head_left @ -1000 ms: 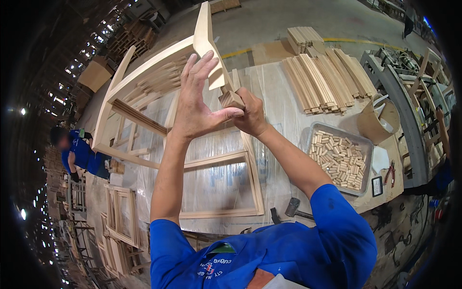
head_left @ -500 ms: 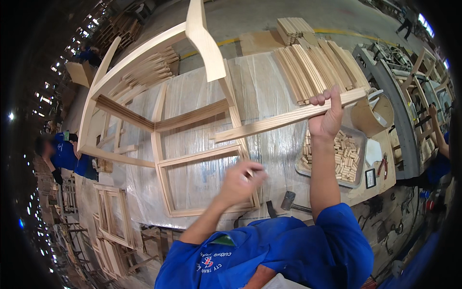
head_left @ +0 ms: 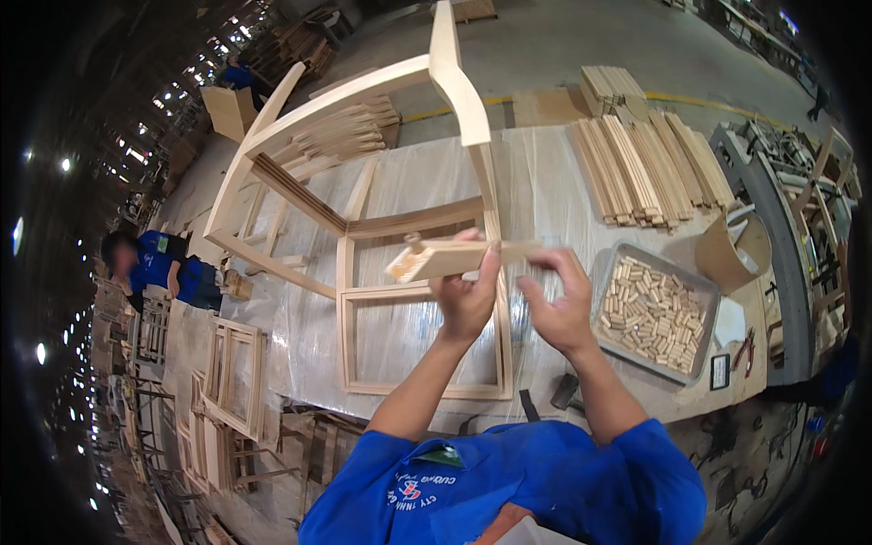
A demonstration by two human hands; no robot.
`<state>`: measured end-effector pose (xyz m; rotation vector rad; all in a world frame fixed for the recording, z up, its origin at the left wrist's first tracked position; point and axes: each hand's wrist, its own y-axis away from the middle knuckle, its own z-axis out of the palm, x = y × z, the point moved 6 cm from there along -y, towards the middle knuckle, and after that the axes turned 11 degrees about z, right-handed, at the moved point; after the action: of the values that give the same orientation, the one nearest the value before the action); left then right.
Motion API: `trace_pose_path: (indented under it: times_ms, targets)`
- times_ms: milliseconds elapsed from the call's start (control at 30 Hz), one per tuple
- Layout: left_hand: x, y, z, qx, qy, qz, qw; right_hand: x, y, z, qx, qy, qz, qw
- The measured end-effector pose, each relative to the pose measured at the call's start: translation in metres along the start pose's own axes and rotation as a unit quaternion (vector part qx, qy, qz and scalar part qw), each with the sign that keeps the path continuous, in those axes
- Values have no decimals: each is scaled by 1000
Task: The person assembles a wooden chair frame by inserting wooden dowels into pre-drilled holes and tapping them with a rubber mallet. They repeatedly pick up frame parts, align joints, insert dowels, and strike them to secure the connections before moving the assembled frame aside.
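Two hands were raised over the counter (head_left: 563,182), which was wrapped in clear plastic sheeting. The left hand (head_left: 465,300) was clenched around a short pale wooden rail (head_left: 450,257), held roughly level above the flat wooden frame (head_left: 422,341) lying on the counter, a dowel peg standing out of the rail's near end. The right hand (head_left: 561,304) touched the rail's other end with its fingertips, thumb and forefinger pinched on it; how firmly, I could not tell.

A small dark-framed rectangular card (head_left: 719,371) lay near the counter's right edge, beside a grey metal tray of short wooden dowels (head_left: 649,309); its face was too small to make out. A brown cardboard box (head_left: 227,109) stood on the floor far left, and a bent cardboard flap (head_left: 722,254) rose just beyond the tray.

The rail's right end was hidden behind the right fingers. A dark tool (head_left: 565,391) was partly covered by the right forearm. The upright chair frame (head_left: 363,136) was cut off at the top edge.

Stacks of curved wooden slats (head_left: 649,168) covered the counter's far right. Beyond lay a grey concrete floor with a yellow line (head_left: 690,95), and a person in blue (head_left: 159,268) stood at the left in a dim workshop.
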<state>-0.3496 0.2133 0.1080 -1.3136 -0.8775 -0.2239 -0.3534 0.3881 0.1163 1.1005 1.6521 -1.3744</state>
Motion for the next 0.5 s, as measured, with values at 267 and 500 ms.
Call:
trace_pose_path:
  times_ms: [267,500]
  targets:
    - [-38,0,28,-266,-190,-42,944,-19,-67,42,25,48,-235,970]
    - [47,-133,-22,-248,-201,271,908,7,-113,48,97,10,-267,959]
